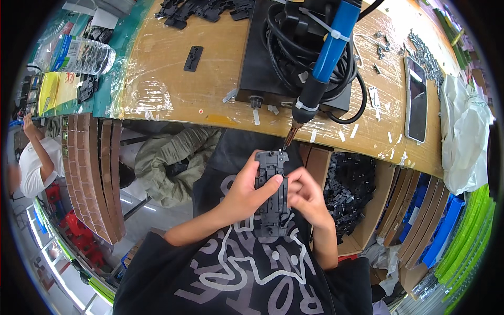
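My left hand (242, 190) grips a long black plastic housing (273, 223) in front of my chest, its thumb lying across the top face. Close against the housing's right edge is my right hand (311, 202), with fingers curled in a pinch; whatever they hold is too small or hidden to make out. A blue and black electric screwdriver (331, 52) slants down from above. Its bit (289, 138) points at the housing's upper end, where small bright spots show; I cannot tell whether it touches.
Behind the screwdriver, a black box (254, 79) bears coiled cable on the film-covered table (173, 89). A small black plate (193, 58), a phone (416, 100) and scattered screws (420, 50) lie there. Below right stands a carton (386, 202) of black parts. Another person (39, 157) sits far left.
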The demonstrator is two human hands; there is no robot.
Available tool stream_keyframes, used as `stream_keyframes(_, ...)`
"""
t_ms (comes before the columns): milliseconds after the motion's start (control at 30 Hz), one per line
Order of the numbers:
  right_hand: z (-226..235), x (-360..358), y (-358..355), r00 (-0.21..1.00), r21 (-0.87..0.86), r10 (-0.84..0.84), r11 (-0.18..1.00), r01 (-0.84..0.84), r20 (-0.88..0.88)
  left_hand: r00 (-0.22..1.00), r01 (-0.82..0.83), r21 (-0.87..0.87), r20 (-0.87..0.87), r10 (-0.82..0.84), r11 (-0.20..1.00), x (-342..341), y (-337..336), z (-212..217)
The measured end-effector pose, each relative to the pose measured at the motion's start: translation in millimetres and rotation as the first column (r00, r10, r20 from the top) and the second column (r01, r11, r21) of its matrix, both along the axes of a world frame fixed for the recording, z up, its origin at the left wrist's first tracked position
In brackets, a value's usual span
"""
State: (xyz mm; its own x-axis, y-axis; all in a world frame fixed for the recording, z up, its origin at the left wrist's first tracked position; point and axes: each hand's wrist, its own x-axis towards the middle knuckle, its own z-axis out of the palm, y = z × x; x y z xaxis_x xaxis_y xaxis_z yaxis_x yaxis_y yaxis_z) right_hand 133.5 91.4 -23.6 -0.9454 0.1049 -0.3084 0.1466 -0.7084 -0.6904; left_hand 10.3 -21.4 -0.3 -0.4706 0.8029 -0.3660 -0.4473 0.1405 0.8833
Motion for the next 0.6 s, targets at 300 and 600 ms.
stream_keyframes(300,10.7,0.1,-9.7,0.999,-0.184,-0.033,0.982,0.032,-0.001,0.999,0.021,0.039,-0.041,-0.019,0.999,-5.3,3.8,3.8)
stream_keyframes(600,14.5,-1.2,-9.9,0.998,-0.188,-0.055,0.981,0.055,0.007,1.0,0.011,0.031,-0.013,-0.01,0.999,-6.9,5.2,6.1)
